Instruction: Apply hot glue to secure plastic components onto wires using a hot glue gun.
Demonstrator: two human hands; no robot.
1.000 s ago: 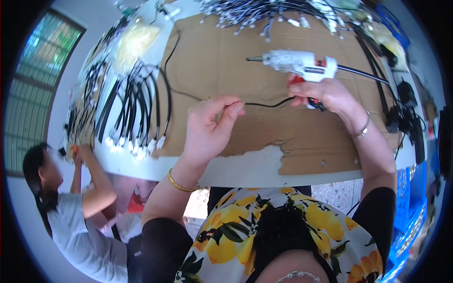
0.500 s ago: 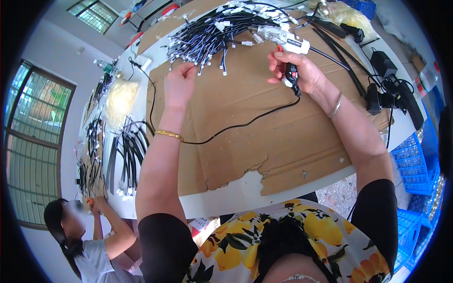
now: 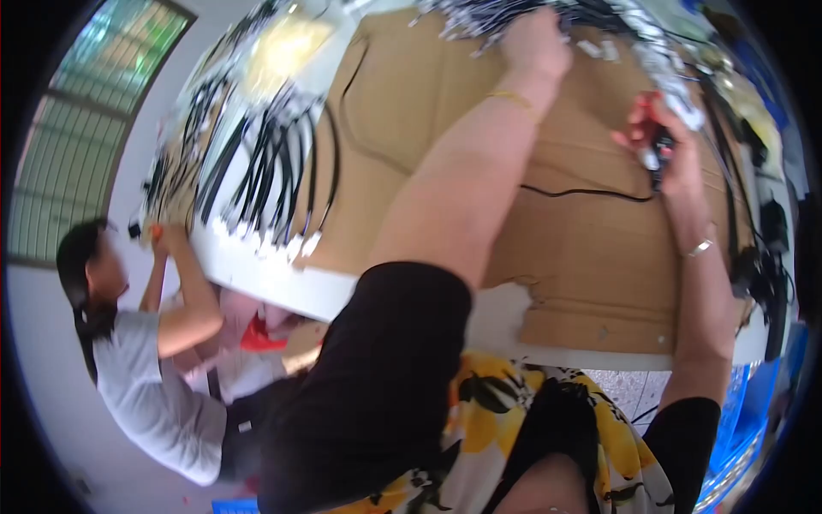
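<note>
My right hand (image 3: 672, 141) is closed round the black handle of a corded glue gun (image 3: 661, 154), above the right part of the brown cardboard sheet (image 3: 599, 274). Its black cord (image 3: 591, 194) leaves the handle's lower end and runs left beneath my left forearm. At the far side, my left hand (image 3: 538, 43) reaches into a pile of black cables with white connectors (image 3: 479, 19). Motion blur and the pile hide its fingers, so I cannot tell whether it grips a cable.
Black cables (image 3: 270, 171) with white ends lie left of the cardboard, near a yellowish plastic bag (image 3: 287, 51). At the left, another person (image 3: 145, 343) works at the table edge. Black power adapters (image 3: 753, 274) sit at the right, above blue crates (image 3: 745, 420).
My left hand has moved right and away from me, into the cable pile. The right hand keeps the glue gun. The whole view has shifted, with the co-worker now showing more.
</note>
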